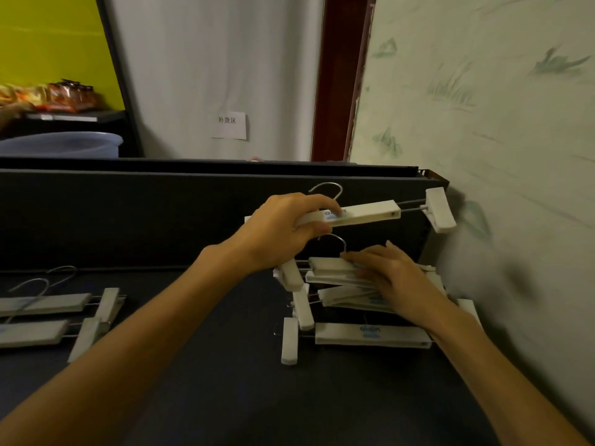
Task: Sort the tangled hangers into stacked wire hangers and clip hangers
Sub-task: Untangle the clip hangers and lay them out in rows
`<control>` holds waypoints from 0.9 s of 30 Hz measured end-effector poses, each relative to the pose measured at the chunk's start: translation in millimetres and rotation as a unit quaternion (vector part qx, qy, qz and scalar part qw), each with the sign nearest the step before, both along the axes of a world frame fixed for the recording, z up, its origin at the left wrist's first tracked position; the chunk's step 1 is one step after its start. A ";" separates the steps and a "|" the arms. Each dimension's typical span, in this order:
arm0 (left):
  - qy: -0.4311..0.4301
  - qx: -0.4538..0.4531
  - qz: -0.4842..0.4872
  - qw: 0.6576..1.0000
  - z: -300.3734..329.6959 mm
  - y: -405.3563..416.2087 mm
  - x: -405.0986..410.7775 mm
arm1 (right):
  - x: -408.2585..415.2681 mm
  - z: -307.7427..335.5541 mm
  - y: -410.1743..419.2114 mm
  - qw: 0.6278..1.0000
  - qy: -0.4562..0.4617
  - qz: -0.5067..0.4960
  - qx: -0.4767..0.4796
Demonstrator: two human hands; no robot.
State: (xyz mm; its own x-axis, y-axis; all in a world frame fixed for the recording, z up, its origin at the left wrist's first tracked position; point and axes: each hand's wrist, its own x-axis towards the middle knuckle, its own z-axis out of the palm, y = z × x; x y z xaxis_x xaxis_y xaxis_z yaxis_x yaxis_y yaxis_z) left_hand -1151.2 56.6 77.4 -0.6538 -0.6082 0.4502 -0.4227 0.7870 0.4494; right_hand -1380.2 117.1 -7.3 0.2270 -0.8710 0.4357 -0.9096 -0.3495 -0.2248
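My left hand [283, 230] grips a white plastic clip hanger with a metal hook [370, 214], lifted above the dark tabletop [225, 365]. My right hand [392, 278] lies flat, fingers straight, pressing on the tangled pile of white clip hangers [338, 284] beside the patterned wall [483, 123]. Two more white clip hangers [48, 317] lie well apart at the left

Hanger pile [360, 291] right by wall [483, 123]; two hangers [48, 317] left.
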 end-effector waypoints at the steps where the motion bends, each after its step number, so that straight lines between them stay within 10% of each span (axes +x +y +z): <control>1: 0.004 -0.005 0.005 1.000 0.8 1.4 4.3 | -0.7 -1.9 -1.3 1.000 0.001 -0.004 -0.006; 14: 0.021 -0.008 0.032 0.999 -1.7 12.8 62.7 | 25.7 8.2 -15.2 0.981 0.087 -0.098 0.141; 27: 0.031 -0.022 0.063 0.997 -10.8 12.8 66.4 | 26.4 14.2 -0.9 0.994 0.092 -0.001 0.061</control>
